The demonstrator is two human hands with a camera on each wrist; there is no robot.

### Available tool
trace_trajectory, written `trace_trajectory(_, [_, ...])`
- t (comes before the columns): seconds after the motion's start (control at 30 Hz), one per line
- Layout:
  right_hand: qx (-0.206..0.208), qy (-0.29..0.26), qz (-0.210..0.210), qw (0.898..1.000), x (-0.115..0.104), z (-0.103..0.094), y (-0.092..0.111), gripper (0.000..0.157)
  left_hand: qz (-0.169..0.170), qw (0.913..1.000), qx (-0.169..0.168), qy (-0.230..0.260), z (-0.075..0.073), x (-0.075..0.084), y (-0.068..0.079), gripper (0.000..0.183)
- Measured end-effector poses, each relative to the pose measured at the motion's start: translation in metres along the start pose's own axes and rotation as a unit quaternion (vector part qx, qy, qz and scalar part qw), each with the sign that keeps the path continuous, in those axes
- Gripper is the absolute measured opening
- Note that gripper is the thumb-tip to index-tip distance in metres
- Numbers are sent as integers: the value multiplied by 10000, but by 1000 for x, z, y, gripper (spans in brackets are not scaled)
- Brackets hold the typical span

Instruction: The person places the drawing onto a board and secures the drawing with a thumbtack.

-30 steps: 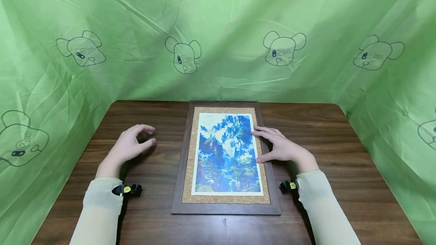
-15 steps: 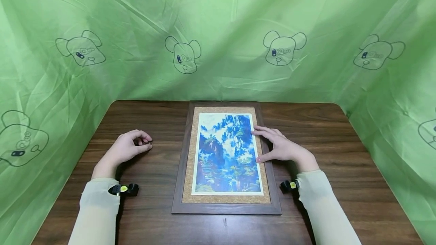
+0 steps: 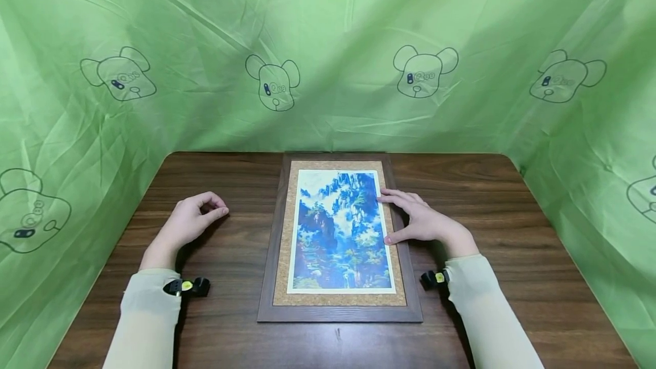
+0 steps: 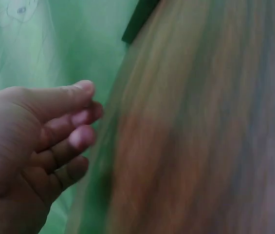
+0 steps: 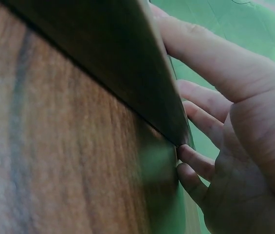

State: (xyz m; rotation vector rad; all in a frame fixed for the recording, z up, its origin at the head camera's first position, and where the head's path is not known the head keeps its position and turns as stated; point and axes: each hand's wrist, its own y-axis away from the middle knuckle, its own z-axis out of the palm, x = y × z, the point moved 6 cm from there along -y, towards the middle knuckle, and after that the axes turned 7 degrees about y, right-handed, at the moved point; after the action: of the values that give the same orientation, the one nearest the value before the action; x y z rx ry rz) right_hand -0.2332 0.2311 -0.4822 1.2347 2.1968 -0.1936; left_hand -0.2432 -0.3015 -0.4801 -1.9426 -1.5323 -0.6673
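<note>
A dark wooden frame with a cork board inside lies at the middle of the table. On the cork is a print of blue mountains and trees, edged in white. My right hand reaches over the frame's right side, its spread fingertips and thumb at the print's right edge. In the right wrist view the fingers pass along the frame's side. To the left of the frame my left hand is loosely bent over the table; in the left wrist view its thumb and fingers show nothing between them.
The dark wood-grain table carries the frame, whose far end is at the table's back edge. Green cloth printed with mouse-like heads hangs at the back and both sides. Each wrist wears a small black camera.
My left hand has drawn slightly back to the left, and its thumb and fingers have come closer together. The right hand, print and frame have stayed in place.
</note>
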Motion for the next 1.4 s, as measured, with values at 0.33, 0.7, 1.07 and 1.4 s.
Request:
trace_trajectory(0.33, [-40,-31,26,10000,1,2,2,104,610,9906,1019,676,10,75,-9,12])
trace_trajectory(0.7, [-43,-34,52,10000,3,3,1,104,839,9915,572,815,61,127,-87,8])
trace_trajectory(1.07, [-27,-64,28,10000,3,0,1,103,609,9956,-25,708,121,154,-144,15])
trace_trajectory(1.4, [-42,-49,50,10000,2,1,0,103,1105,9894,-938,-68,170,179,-154,16])
